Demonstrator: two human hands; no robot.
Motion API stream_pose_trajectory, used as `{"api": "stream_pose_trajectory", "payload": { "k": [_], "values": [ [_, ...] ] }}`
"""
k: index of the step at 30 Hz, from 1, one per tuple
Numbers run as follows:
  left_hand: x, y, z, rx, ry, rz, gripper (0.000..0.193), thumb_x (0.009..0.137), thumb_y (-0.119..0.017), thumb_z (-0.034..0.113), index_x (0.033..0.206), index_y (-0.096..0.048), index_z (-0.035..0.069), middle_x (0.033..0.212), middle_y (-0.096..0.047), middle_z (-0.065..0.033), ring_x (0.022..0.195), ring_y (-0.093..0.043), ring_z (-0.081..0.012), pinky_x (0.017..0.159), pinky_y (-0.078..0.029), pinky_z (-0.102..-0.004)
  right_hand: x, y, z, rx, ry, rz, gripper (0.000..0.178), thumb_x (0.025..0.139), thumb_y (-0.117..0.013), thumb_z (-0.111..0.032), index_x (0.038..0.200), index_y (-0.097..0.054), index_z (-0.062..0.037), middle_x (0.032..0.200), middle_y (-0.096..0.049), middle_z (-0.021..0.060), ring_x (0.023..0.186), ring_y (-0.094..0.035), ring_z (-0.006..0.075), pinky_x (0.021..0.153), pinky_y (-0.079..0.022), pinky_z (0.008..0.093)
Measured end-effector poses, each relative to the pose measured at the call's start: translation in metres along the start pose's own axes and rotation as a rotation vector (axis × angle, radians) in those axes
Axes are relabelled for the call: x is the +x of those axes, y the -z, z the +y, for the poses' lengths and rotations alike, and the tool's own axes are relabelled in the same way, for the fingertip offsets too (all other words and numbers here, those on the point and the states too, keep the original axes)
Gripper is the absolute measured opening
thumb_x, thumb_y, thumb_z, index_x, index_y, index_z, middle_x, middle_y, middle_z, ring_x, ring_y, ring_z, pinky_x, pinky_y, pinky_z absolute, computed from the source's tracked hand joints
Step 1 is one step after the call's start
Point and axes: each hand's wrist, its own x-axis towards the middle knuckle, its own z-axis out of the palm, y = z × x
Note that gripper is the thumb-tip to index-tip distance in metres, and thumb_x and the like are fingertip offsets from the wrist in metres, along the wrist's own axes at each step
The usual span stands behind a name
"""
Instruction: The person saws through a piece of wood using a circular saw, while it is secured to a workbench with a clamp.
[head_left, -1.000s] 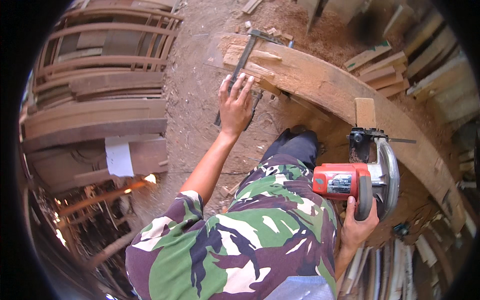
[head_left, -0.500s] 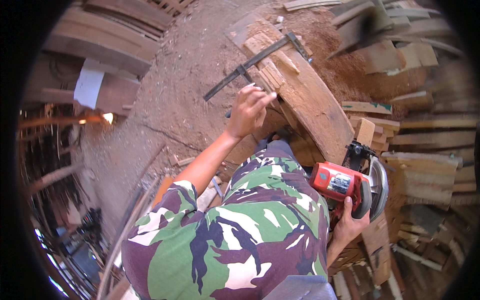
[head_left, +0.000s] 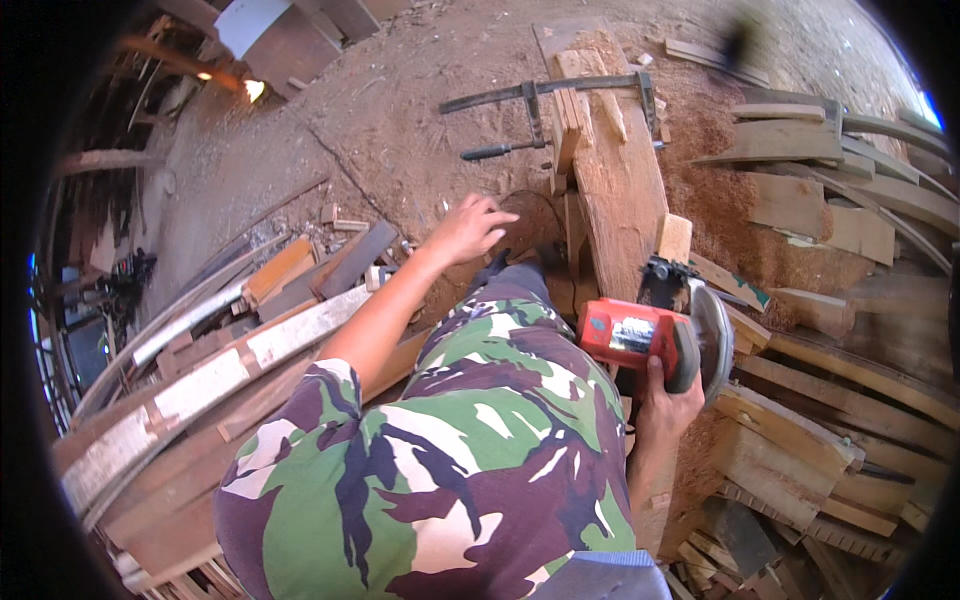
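Observation:
My right hand [head_left: 662,405] is wrapped round the rear handle of a red circular saw [head_left: 625,333]. The saw is at my right side, by the near end of a thick wooden plank [head_left: 630,205], its silver blade guard facing right. Over open ground left of the plank hangs my left hand [head_left: 474,229], fingers loosely bent and partly apart, with nothing visible in them. A dark bar clamp [head_left: 580,90] spans the far part of the plank. Under it lie a small bundle of thin wood strips [head_left: 568,118] and a rough wood piece. The clamp's handle [head_left: 488,152] points left.
Curved boards [head_left: 780,140] and stacked planks [head_left: 780,465] fill the right side, with sawdust [head_left: 705,190] beside the plank. Long timbers [head_left: 215,385] lie at the left. A thin dark cable [head_left: 340,165] crosses the dirt floor. A small flame [head_left: 254,90] burns at the far left.
My left hand has drawn back from the strips and clamp toward me. The view has turned, so the plank stands more upright in it. The saw stays in my right hand.

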Motion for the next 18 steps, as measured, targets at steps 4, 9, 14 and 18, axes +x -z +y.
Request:
{"api": "stream_pose_trajectory", "payload": {
  "k": [4,9,14,18],
  "values": [
    [-0.089,-0.033,-0.011,0.006,0.269,-0.123,0.038,0.1,-0.073,0.029,0.138,-0.075,0.023,0.13,-0.068,-0.016,0.129,-0.059,-0.0393,0.115,-0.048,-0.0503,0.019,0.016,0.042,-0.06,0.089,-0.068,0.034,0.097,-0.078,-0.003,0.13,-0.073,0.0039,0.116,-0.079,0.0124,0.109,-0.074,0.0202,0.1,-0.055,0.0359],
    [-0.221,-0.081,-0.039,-0.021,0.573,-0.153,0.04,0.099,-0.072,0.035,0.137,-0.076,0.022,0.128,-0.07,-0.0207,0.126,-0.061,-0.0434,0.113,-0.047,-0.052,0.031,0.035,0.074,-0.442,0.194,-0.137,0.031,0.095,-0.082,-0.02,0.121,-0.074,-0.0032,0.096,-0.078,0.0232,0.094,-0.08,0.0341,0.084,-0.059,0.0421],
    [-0.322,-0.119,-0.04,-0.208,0.904,-0.222,0.044,0.095,-0.075,0.031,0.137,-0.077,0.018,0.127,-0.077,-0.0216,0.121,-0.071,-0.037,0.108,-0.053,-0.0475,0.043,0.043,0.114,-0.561,0.225,-0.163,0.033,0.096,-0.081,-0.027,0.122,-0.074,-0.008,0.1,-0.078,0.0256,0.099,-0.077,0.0457,0.082,-0.059,0.0506],
    [-0.38,-0.145,-0.038,-0.197,0.97,-0.201,0.047,0.093,-0.077,0.031,0.138,-0.076,0.016,0.131,-0.077,-0.0189,0.123,-0.072,-0.0343,0.108,-0.056,-0.0433,0.048,0.045,0.15,-0.47,0.303,-0.16,0.034,0.095,-0.081,-0.031,0.121,-0.074,-0.0108,0.097,-0.077,0.0252,0.097,-0.074,0.0486,0.08,-0.059,0.0534]
  ]
}}
